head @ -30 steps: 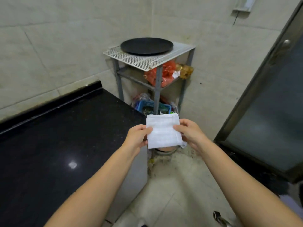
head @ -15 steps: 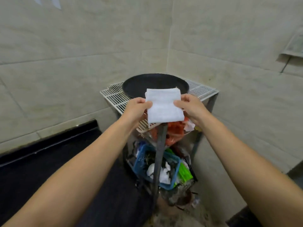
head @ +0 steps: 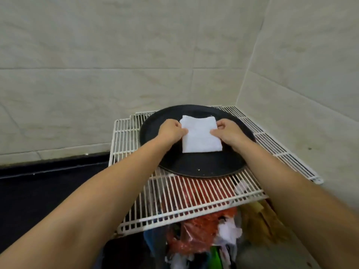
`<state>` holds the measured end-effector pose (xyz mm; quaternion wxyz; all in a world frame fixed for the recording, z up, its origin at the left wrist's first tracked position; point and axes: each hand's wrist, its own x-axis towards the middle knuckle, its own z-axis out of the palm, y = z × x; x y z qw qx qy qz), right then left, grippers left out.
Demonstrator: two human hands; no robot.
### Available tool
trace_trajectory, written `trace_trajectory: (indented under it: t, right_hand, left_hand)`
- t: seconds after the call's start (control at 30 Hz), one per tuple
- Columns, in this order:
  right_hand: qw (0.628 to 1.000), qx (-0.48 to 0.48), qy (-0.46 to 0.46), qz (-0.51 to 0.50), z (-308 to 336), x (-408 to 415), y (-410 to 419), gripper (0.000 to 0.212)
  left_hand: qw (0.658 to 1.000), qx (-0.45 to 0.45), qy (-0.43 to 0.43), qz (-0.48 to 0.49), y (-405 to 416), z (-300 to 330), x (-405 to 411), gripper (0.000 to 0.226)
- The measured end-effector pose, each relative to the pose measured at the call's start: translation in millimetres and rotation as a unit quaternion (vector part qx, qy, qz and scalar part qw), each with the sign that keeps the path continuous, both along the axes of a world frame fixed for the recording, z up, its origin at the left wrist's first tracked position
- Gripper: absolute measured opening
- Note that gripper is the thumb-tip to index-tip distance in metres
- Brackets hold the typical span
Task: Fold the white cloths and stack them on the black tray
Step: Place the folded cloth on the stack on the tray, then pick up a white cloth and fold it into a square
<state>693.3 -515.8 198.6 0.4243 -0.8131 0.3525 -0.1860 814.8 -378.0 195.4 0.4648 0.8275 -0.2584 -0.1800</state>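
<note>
Both hands are out over the round black tray [head: 196, 166], and between them sits the folded square white cloth [head: 200, 135]. The left hand [head: 172, 131] pinches the cloth's left edge, thumb on top and fingers curled under that side. The right hand [head: 228, 132] pinches the opposite edge the same way, thumb pressed on the upper face. So the cloth is held from both sides, flat and low over the middle of the tray; whether its underside already touches the tray surface cannot be told from this angle. Its far corners point away from the grip toward the beige tiled wall [head: 136, 65]. Below the grip, the tray rests on a white wire rack shelf [head: 174, 200] that spreads out to either side of the hands and back toward the person. Under that rack, nearer the person than the grip, red and white plastic bags [head: 204, 226] are bunched together. Left of the forearms lies a dark black countertop [head: 38, 191].
</note>
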Motion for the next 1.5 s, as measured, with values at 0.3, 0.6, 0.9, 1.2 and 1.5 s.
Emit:
trace_trajectory:
  t: [0.3,0.6,0.9,1.2,1.5]
  right_hand:
    - [0.962,-0.158,0.218,0.045,-10,25,-16,0.042]
    - [0.937,-0.272,0.210,0.065,30,27,64,0.065]
    - [0.879,-0.338,-0.026,0.334,7,73,361,0.032]
    - [0.754,-0.332,0.003,0.567,-81,71,656,0.033]
    - [0.689,-0.286,0.076,0.662,-124,126,835,0.030]
  left_hand:
    - [0.968,0.188,-0.155,0.053,-14,-19,-3,0.022]
    - [0.973,0.083,-0.197,0.083,81,-1,2,0.027]
    - [0.952,0.078,-0.228,0.190,401,-7,-20,0.019]
    - [0.901,0.216,-0.130,0.353,710,-69,-81,0.020]
    - [0.860,0.235,-0.013,0.452,893,-123,-90,0.024]
